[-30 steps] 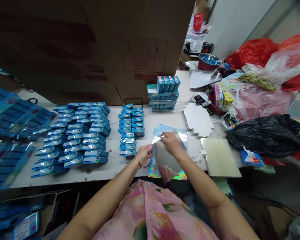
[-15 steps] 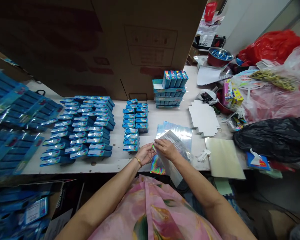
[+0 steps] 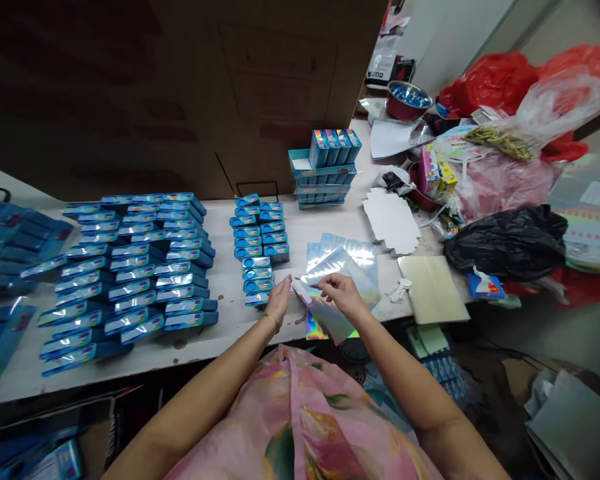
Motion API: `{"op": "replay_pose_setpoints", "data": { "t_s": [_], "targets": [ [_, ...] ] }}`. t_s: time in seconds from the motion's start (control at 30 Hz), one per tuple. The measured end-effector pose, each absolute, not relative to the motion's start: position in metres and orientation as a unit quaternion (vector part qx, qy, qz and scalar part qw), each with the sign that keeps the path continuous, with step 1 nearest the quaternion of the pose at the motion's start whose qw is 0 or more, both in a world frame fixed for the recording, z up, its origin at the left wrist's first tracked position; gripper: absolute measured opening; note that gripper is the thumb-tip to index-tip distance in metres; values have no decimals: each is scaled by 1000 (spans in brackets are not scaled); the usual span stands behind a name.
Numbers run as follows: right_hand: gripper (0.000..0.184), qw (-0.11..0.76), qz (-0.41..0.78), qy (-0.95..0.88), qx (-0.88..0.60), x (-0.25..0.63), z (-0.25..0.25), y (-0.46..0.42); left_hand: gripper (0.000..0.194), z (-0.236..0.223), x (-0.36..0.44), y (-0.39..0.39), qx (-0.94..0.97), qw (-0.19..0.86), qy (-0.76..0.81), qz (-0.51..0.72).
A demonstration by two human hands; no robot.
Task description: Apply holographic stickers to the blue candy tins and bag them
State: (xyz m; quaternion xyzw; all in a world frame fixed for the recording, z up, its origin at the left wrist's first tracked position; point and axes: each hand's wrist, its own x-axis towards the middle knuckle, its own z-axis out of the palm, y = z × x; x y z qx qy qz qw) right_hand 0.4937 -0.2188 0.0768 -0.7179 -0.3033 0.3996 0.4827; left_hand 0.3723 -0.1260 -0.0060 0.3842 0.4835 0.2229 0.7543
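Note:
A shiny rainbow-silver sheet (image 3: 325, 308) lies tilted over other holographic sheets (image 3: 367, 250) near the table's front edge. My right hand (image 3: 341, 293) is over it with thumb and fingers pinched together; what is between the fingertips is too small to make out. My left hand (image 3: 279, 303) is stretched out, its fingertips close to the sheet's left corner. Just left of that hand stand small blue boxes (image 3: 256, 285) in short rows. Behind the sheets is a blue display tray (image 3: 325, 175) with upright boxes in it.
Long rows of blue boxes (image 3: 135, 273) fill the left of the table. A large brown carton (image 3: 180, 100) stands behind. On the right are a white card stack (image 3: 393, 220), a yellowish pad (image 3: 434, 290), a black plastic bag (image 3: 507, 243) and a red bowl (image 3: 409, 101).
My hands have come apart: the left has moved left towards the blue boxes, and the right stays above the sheet, pinched. The view has turned to the right.

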Motion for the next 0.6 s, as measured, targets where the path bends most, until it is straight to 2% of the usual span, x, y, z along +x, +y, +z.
{"op": "replay_pose_setpoints", "data": {
  "t_s": [0.07,0.17,0.3,0.47,0.6],
  "targets": [
    [16,517,466,-209,-687,479,69,-208,41,6,350,-122,336,782,476,222],
    [19,549,503,-139,-653,452,55,-195,41,19,318,-110,297,816,450,208],
    [23,561,520,-85,-639,411,35,-177,39,15,281,-89,346,770,490,218],
    [19,555,423,-97,-710,362,0,-151,41,-7,243,-71,383,692,553,263],
    [18,513,339,-163,-772,346,-24,-143,44,-23,232,-68,373,672,573,284]
  ]
}}
